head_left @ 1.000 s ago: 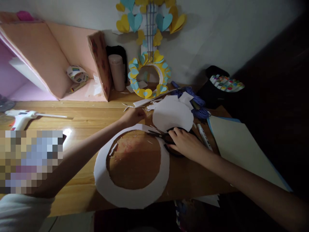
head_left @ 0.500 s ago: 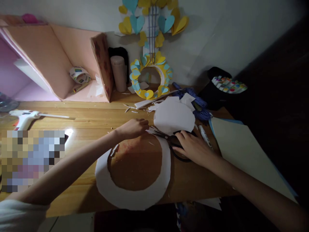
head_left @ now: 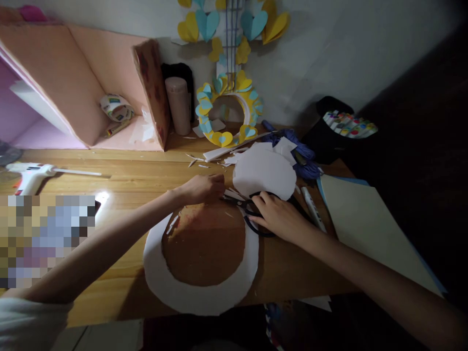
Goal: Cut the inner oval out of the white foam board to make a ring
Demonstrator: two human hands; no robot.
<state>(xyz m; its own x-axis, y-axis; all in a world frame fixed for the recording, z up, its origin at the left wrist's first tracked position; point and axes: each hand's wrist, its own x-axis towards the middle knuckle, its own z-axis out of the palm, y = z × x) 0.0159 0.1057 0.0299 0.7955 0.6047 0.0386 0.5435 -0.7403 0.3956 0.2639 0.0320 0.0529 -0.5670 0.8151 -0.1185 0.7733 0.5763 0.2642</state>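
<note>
A large white ring (head_left: 204,298), cut from card or foam board, lies flat near the front edge of the desk. At its far rim my left hand (head_left: 203,189) is closed, pinching the ring; the fingertips are partly hidden. Black-handled scissors (head_left: 240,203) are in my right hand (head_left: 280,214), fingers through the loops. Their blades point left across the ring's upper right part, close to my left fingers. Just beyond the scissors lies a rounded white piece (head_left: 263,173). Small white offcuts (head_left: 172,225) rest on the ring's inner left edge.
A glue gun (head_left: 34,174) and a lit phone with blurred screen (head_left: 47,239) lie left. Behind stand a pink box shelf (head_left: 120,58), a bottle (head_left: 178,107) and a heart-covered paper guitar (head_left: 223,139). Right are blue yarn (head_left: 305,168), a marker (head_left: 312,208), paper sheets (head_left: 369,224) and a pen holder (head_left: 325,146).
The scissors and my right hand have moved left, bringing the blades nearer my left hand. My left hand has shifted very slightly. The view has tilted down a little.
</note>
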